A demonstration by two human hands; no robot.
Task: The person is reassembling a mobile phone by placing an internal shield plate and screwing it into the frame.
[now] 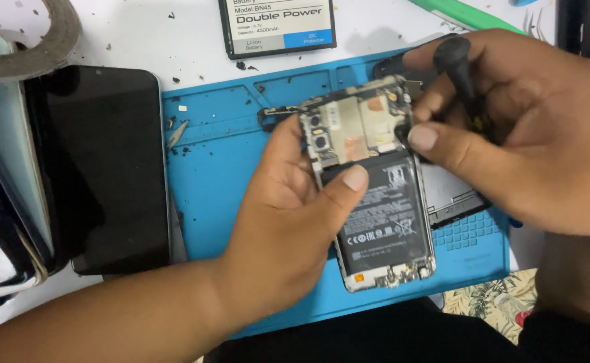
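Gripping the opened grey smartphone with exposed battery and circuit board, the left hand steadies it above the blue silicone repair mat; the right hand is closed around a black-handled screwdriver at the phone's top edge.

An opened phone lies tilted, back cover off. Its black battery and circuit board are exposed. A black-handled screwdriver stands at its top corner.

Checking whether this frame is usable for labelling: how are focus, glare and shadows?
Head view: the opened phone and left hand are fairly sharp; the right hand, holding a black-handled tool, looks slightly soft; light is even, shadows faint on the blue mat, glare absent.
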